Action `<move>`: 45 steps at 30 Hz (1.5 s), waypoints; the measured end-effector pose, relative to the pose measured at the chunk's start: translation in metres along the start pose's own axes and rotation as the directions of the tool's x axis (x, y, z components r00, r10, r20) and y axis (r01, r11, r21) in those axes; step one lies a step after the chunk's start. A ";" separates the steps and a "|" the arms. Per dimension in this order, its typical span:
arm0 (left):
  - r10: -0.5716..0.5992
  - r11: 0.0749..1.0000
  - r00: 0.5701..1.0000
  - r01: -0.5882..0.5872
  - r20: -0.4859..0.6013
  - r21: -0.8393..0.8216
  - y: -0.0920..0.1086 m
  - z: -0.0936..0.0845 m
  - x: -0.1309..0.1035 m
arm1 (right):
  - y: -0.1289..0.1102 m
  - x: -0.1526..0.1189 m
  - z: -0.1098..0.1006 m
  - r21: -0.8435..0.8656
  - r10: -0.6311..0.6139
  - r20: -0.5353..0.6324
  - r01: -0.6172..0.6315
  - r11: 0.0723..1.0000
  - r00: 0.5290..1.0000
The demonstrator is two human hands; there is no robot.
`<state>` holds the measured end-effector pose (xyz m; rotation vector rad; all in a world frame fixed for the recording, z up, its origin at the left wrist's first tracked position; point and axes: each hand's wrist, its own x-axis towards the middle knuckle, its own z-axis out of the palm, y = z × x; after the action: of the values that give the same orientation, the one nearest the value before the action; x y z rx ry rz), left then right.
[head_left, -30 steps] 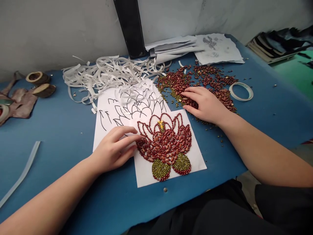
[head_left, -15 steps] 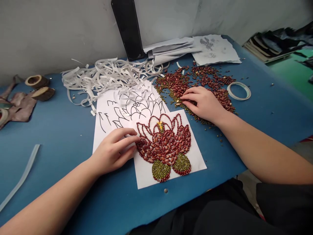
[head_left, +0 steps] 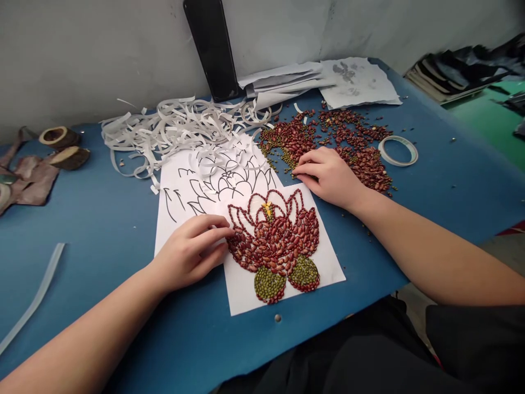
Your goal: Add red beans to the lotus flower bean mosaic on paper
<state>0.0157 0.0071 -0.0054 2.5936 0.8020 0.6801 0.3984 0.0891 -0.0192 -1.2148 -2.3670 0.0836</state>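
A white sheet with a flower made of beans (head_left: 283, 235) lies in front of me. Red beans fill its lower petals, yellow pieces mark the centre, and green mung beans fill two round shapes below. My left hand (head_left: 194, 249) rests at the sheet's left side, fingers stretched loosely apart, fingertips touching the edge of the beans. At the left fringe of the loose bean pile (head_left: 365, 164), my right hand (head_left: 326, 178) is lowered to the table. Its thumb and fingertips are pinched together; whatever may be between them is hidden.
Under the bean picture lies a line-drawn flower sheet (head_left: 176, 186). Curled paper strips (head_left: 164, 128) heap behind it. A black phone (head_left: 213, 52) leans on the wall beside folded papers (head_left: 287, 82). A tape roll (head_left: 397, 150) sits right, wooden pieces (head_left: 69, 158) left, and a pale strip (head_left: 36, 295) front left.
My right hand has shifted slightly left and towards me, and its fingertips have drawn together over the spot where pale kernels lay. My left hand stays on the sheet.
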 end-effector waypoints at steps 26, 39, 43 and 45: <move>0.030 0.999 1.000 -0.030 0.001 0.033 0.006 -0.006 0.007 | 0.030 -0.001 -0.023 0.047 0.214 -0.177 -0.209 0.977 0.961; 0.021 1.000 1.000 -0.021 0.003 0.002 -0.001 0.000 0.000 | 0.030 0.000 -0.021 0.018 0.167 -0.118 -0.166 0.986 0.979; 0.027 1.000 1.000 -0.027 0.004 0.006 -0.001 0.001 0.000 | 0.024 0.001 -0.022 0.019 0.181 -0.057 -0.180 0.983 0.982; 0.028 1.000 1.000 -0.028 0.005 0.003 0.000 0.001 0.000 | 0.023 0.002 -0.023 0.018 0.183 -0.047 -0.182 0.983 0.982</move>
<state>0.0159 0.0074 -0.0061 2.6130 0.7678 0.6811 0.4246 0.1007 -0.0046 -1.4094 -2.2055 0.1283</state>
